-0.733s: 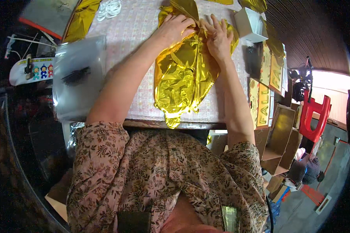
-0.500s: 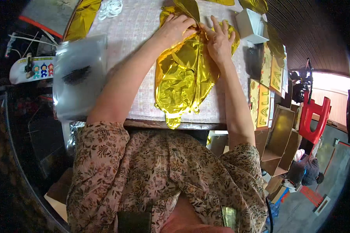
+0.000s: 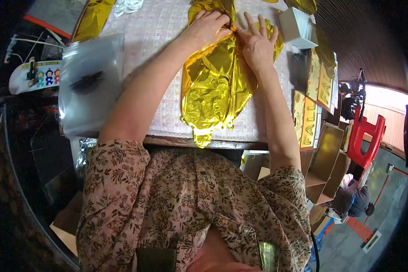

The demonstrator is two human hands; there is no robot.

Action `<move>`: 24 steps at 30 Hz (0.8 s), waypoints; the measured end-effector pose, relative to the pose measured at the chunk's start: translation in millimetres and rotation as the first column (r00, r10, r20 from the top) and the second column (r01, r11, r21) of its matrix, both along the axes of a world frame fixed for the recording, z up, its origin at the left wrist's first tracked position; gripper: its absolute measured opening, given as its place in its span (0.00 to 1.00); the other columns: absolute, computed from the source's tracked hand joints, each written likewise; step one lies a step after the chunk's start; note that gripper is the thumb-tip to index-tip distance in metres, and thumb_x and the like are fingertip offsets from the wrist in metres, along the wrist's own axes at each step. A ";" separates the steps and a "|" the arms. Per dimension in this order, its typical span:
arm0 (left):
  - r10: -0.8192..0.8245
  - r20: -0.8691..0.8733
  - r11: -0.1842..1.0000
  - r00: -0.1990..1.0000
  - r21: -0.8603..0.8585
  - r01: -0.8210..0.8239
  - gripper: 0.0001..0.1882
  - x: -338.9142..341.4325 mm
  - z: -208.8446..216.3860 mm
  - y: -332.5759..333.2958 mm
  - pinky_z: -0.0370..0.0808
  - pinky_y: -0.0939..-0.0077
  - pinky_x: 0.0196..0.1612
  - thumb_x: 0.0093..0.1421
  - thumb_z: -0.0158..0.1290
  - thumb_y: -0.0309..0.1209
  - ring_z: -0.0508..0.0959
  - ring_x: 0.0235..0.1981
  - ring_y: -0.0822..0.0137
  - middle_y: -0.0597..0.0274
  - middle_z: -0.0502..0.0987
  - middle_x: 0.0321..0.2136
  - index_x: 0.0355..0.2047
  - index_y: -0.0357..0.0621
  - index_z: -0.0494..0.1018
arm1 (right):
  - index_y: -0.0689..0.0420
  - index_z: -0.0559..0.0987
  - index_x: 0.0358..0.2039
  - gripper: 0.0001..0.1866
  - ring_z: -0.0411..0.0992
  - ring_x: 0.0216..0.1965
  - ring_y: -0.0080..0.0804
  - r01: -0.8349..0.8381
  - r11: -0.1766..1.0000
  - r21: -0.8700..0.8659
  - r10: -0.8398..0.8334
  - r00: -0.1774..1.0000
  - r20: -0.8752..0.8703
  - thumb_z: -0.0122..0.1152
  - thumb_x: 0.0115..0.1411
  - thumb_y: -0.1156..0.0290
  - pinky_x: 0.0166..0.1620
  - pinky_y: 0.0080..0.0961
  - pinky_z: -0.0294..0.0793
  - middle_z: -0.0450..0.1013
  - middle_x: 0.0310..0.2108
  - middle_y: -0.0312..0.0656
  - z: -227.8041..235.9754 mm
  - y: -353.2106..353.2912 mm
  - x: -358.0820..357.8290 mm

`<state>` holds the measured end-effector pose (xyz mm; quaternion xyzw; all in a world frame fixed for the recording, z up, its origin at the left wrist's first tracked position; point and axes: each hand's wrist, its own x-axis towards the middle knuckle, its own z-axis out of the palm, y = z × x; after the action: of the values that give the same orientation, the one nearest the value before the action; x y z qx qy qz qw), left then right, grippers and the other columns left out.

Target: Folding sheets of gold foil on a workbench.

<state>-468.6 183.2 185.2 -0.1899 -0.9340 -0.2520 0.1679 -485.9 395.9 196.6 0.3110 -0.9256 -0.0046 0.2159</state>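
Note:
A shiny gold foil balloon [image 3: 207,93], flat and creased, lies lengthwise on the patterned tablecloth [image 3: 156,109], its narrow tab hanging over the near edge. My left hand [image 3: 207,28] is closed over the folded foil at the balloon's upper part, fingers curled and thumb toward the centre. Beside it, my right hand [image 3: 257,49] pinches the foil between thumb and forefinger, while its other fingers stand spread upward. The two pinches nearly meet over the middle fold. Part of the foil under both hands is hidden.
Clear plastic bags [image 3: 88,106] lie at the table's left edge. White coiled pieces [image 3: 128,7] and gold foil [image 3: 93,20] sit at the far left. A white box of cards [image 3: 298,28] stands at right, near printed cartons [image 3: 307,119]. Beyond are a red stool [image 3: 366,138] and another person [image 3: 359,201].
The view has shifted slightly, with the table sitting a little higher in it. Both hands keep their place on the foil, with only small finger movement.

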 end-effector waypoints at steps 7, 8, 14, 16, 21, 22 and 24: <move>0.021 0.036 0.998 0.999 0.053 -0.023 0.18 1.4 2.8 -3.1 0.67 0.49 0.59 0.69 0.52 0.43 0.75 0.52 0.47 0.48 0.76 0.49 0.48 0.41 0.72 | 0.36 0.82 0.56 0.23 0.53 0.75 0.38 0.022 0.977 0.213 -0.012 0.999 -0.049 0.56 0.63 0.71 0.73 0.66 0.39 0.59 0.73 0.26 20.9 -12.4 8.3; 0.016 0.096 0.997 0.995 0.070 -0.023 0.17 -1.5 4.9 -5.6 0.69 0.49 0.58 0.70 0.51 0.41 0.76 0.50 0.45 0.47 0.76 0.49 0.48 0.40 0.71 | 0.36 0.82 0.56 0.22 0.52 0.75 0.38 0.030 0.974 0.225 -0.016 0.998 -0.064 0.57 0.63 0.70 0.73 0.65 0.39 0.59 0.73 0.26 20.2 -12.9 6.7; 0.337 0.095 0.868 0.937 0.355 -0.348 0.13 -0.7 30.6 -20.2 0.73 0.53 0.56 0.68 0.49 0.32 0.76 0.53 0.46 0.45 0.76 0.50 0.50 0.40 0.71 | 0.37 0.82 0.58 0.25 0.50 0.76 0.38 0.042 0.971 0.236 -0.038 0.999 -0.020 0.54 0.62 0.73 0.73 0.66 0.37 0.58 0.74 0.27 24.5 -13.3 7.3; 0.436 -0.421 0.867 0.795 0.433 -0.247 0.14 -1.0 42.9 -21.1 0.71 0.55 0.60 0.66 0.52 0.27 0.74 0.57 0.50 0.49 0.76 0.51 0.51 0.41 0.73 | 0.37 0.81 0.58 0.26 0.50 0.76 0.39 0.047 0.963 0.267 -0.049 0.999 0.001 0.53 0.62 0.74 0.73 0.67 0.36 0.57 0.74 0.27 26.0 -12.2 8.1; -0.061 -0.407 0.988 0.911 -0.155 -0.003 0.12 -5.5 29.6 1.2 0.72 0.59 0.60 0.64 0.55 0.27 0.74 0.54 0.52 0.54 0.76 0.50 0.48 0.39 0.75 | 0.36 0.80 0.60 0.28 0.50 0.76 0.40 0.043 0.971 0.236 -0.037 0.999 -0.027 0.53 0.61 0.76 0.72 0.69 0.34 0.57 0.74 0.29 22.9 -11.7 3.7; -0.045 -0.269 0.995 0.962 -0.097 0.019 0.12 -3.9 25.0 4.9 0.72 0.58 0.60 0.64 0.56 0.27 0.74 0.54 0.51 0.54 0.76 0.50 0.48 0.40 0.75 | 0.34 0.80 0.60 0.30 0.50 0.76 0.40 0.033 0.975 0.221 -0.033 0.999 0.000 0.54 0.59 0.76 0.72 0.69 0.34 0.57 0.74 0.28 21.9 -11.6 2.8; -0.057 -0.069 0.998 0.996 0.030 0.059 0.12 -2.4 17.0 7.1 0.73 0.57 0.57 0.64 0.57 0.29 0.74 0.53 0.49 0.53 0.75 0.47 0.47 0.39 0.74 | 0.34 0.80 0.60 0.30 0.50 0.76 0.40 0.040 0.975 0.219 -0.039 0.999 -0.012 0.55 0.59 0.76 0.72 0.69 0.35 0.57 0.74 0.28 17.2 -12.7 2.8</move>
<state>-471.0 190.3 202.2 -0.2227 -0.9176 -0.2652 0.1951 -483.2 383.2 213.8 0.3143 -0.9246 -0.1118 0.1837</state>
